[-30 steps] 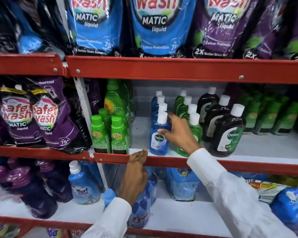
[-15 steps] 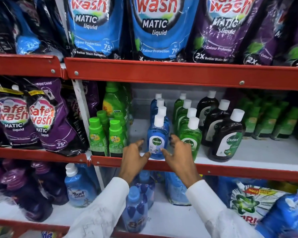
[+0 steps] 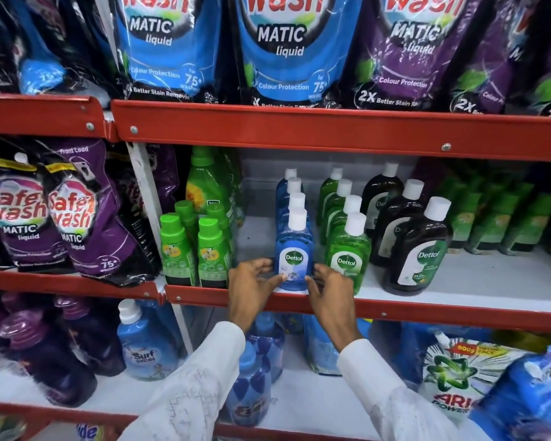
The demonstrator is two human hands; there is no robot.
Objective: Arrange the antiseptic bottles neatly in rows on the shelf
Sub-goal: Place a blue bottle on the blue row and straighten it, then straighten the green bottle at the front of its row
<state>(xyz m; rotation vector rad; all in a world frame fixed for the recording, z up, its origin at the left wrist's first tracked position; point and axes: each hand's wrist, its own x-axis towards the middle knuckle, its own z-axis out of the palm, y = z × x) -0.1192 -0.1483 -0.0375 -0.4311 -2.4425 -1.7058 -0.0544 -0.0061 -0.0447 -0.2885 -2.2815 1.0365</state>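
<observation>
Three rows of white-capped antiseptic bottles stand on the middle shelf [image 3: 458, 281]. The front blue bottle [image 3: 295, 249] leads a blue row running back. Beside it on the right is a green row, front bottle [image 3: 349, 253], then a dark brown row, front bottle [image 3: 419, 249]. My left hand [image 3: 252, 284] touches the front blue bottle's lower left side with its fingertips. My right hand [image 3: 328, 288] touches its lower right side. Both hands pinch the bottle's base between them at the shelf's red front lip [image 3: 427, 316].
Green-capped bottles [image 3: 175, 249] stand left of the blue row with a gap between. Green pouches [image 3: 490, 218] fill the shelf's right end. Detergent pouches hang above and to the left. Blue detergent bottles [image 3: 147, 342] and packs sit on the shelf below.
My left hand rose from the shelf's red lip to the blue bottle's left side. My right hand dropped from the bottle's neck to its lower right side. The view shifted slightly.
</observation>
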